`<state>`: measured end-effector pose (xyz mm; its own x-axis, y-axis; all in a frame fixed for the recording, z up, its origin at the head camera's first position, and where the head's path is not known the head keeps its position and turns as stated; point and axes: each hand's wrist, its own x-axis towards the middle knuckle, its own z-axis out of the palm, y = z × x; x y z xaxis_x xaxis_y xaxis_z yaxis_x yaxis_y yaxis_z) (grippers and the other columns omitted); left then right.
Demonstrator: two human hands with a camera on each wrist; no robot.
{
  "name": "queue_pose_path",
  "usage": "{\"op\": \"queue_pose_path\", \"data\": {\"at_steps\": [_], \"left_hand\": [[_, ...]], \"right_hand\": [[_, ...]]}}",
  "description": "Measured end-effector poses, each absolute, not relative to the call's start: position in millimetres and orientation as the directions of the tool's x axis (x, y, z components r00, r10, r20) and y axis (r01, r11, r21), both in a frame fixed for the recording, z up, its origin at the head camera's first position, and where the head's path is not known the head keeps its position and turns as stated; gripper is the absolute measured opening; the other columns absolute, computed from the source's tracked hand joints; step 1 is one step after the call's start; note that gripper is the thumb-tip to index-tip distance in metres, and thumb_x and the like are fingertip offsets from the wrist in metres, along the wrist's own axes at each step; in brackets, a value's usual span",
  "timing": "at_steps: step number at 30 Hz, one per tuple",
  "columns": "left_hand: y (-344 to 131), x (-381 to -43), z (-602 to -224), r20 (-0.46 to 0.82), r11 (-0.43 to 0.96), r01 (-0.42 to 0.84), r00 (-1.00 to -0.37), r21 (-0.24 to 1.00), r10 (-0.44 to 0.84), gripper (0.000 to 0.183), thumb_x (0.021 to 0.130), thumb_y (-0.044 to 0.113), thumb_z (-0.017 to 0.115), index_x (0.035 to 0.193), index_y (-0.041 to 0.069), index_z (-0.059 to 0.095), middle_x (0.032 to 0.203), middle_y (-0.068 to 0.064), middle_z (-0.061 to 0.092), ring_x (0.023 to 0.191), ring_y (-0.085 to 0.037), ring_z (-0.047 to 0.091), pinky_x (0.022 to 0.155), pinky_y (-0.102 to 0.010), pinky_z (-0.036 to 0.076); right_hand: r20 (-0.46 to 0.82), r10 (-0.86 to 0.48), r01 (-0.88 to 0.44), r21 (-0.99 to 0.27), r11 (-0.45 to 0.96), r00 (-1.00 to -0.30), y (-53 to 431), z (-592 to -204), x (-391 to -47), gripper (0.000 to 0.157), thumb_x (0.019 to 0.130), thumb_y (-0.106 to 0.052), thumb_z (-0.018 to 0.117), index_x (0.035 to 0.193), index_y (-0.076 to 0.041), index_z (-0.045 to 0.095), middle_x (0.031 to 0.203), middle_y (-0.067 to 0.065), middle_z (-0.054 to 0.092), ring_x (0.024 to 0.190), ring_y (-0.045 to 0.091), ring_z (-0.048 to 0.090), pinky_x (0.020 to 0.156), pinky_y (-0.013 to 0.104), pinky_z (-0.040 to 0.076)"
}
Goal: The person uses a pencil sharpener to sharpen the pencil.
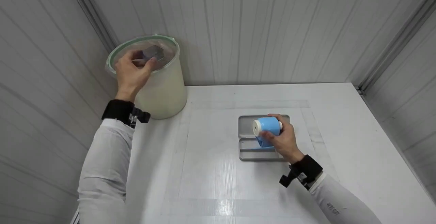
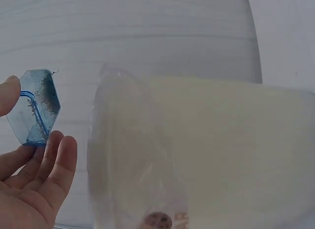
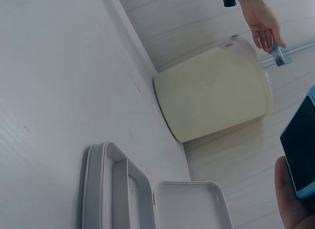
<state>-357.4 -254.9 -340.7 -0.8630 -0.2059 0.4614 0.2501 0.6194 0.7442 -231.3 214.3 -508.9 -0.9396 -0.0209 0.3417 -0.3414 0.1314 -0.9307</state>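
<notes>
High at the left, my left hand pinches a clear bluish shavings drawer between thumb and fingers, above the mouth of a cream waste bin. Dark crumbs cling to the inside of the drawer in the left wrist view. My right hand grips a blue and white pencil sharpener, its fingers partly hidden behind the body. The sharpener is held over an open grey metal pencil case. A dark hollow shows in the sharpener's side in the right wrist view.
A clear plastic liner hangs over the bin's rim, with a green ring around it. The bin stands at the white table's back left corner. Pale panel walls enclose the table at the back and sides.
</notes>
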Motion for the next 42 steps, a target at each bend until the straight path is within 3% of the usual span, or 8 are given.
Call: {"op": "queue_pose_path", "data": {"at_steps": [9, 18, 21, 26, 32, 42], "left_hand": [[-270, -367, -342, 0.437, 0.748, 0.157, -0.879, 0.645, -0.193, 0.059, 0.099, 0.024, 0.084, 0.148, -0.002, 0.065, 0.146, -0.026, 0.068, 0.125, -0.041, 0.074, 0.1, -0.045, 0.059], [-269, -366, -340, 0.476, 0.862, 0.186, -0.877, 0.472, -0.071, 0.061, 0.099, 0.015, 0.085, 0.151, -0.003, 0.06, 0.15, -0.031, 0.059, 0.135, -0.053, 0.063, 0.118, -0.065, 0.051], [-268, -366, -336, 0.488, 0.908, 0.213, -0.873, 0.362, 0.01, 0.056, 0.1, 0.009, 0.083, 0.149, -0.005, 0.059, 0.152, -0.032, 0.056, 0.137, -0.059, 0.061, 0.116, -0.069, 0.052], [-267, -368, -333, 0.511, 0.96, 0.261, -0.842, 0.104, 0.173, 0.04, 0.101, -0.007, 0.072, 0.139, -0.012, 0.06, 0.143, -0.036, 0.059, 0.121, -0.06, 0.067, 0.102, -0.067, 0.061], [-262, -367, -327, 0.439, 0.935, 0.307, -0.825, -0.179, 0.355, 0.038, 0.11, -0.007, 0.057, 0.148, -0.013, 0.056, 0.138, -0.036, 0.059, 0.117, -0.055, 0.067, 0.085, -0.061, 0.067], [-250, -369, -320, 0.304, 0.789, 0.352, -0.783, -0.504, 0.543, 0.03, 0.111, -0.008, 0.054, 0.138, -0.011, 0.066, 0.125, -0.029, 0.06, 0.111, -0.048, 0.067, 0.086, -0.055, 0.065]], "right_hand": [[0.341, -0.036, -0.342, -0.93, 0.135, -0.94, 214, -511, -229, 0.055, 0.087, -0.007, 0.081, 0.14, 0.003, 0.066, 0.126, 0.015, 0.071, 0.104, 0.012, 0.072, 0.086, 0.026, 0.062], [0.315, -0.04, -0.318, -0.939, 0.134, -0.948, 213, -513, -227, 0.057, 0.087, -0.003, 0.081, 0.141, 0.008, 0.064, 0.126, 0.014, 0.072, 0.104, 0.011, 0.072, 0.086, 0.025, 0.062], [0.312, -0.045, -0.315, -0.94, 0.131, -0.949, 212, -513, -226, 0.056, 0.087, -0.003, 0.081, 0.14, 0.006, 0.065, 0.126, 0.014, 0.072, 0.104, 0.011, 0.072, 0.086, 0.025, 0.062], [0.31, -0.056, -0.315, -0.941, 0.125, -0.949, 212, -514, -225, 0.057, 0.087, -0.004, 0.08, 0.14, 0.008, 0.064, 0.124, 0.008, 0.072, 0.104, 0.012, 0.072, 0.086, 0.026, 0.062], [0.305, -0.065, -0.311, -0.943, 0.116, -0.95, 210, -516, -225, 0.056, 0.087, -0.002, 0.08, 0.14, 0.008, 0.065, 0.123, 0.003, 0.073, 0.105, 0.014, 0.072, 0.086, 0.027, 0.062], [0.278, -0.058, -0.284, -0.951, 0.124, -0.959, 210, -517, -222, 0.055, 0.088, -0.001, 0.08, 0.14, 0.006, 0.066, 0.125, 0.008, 0.072, 0.106, 0.015, 0.072, 0.087, 0.027, 0.062]]}}
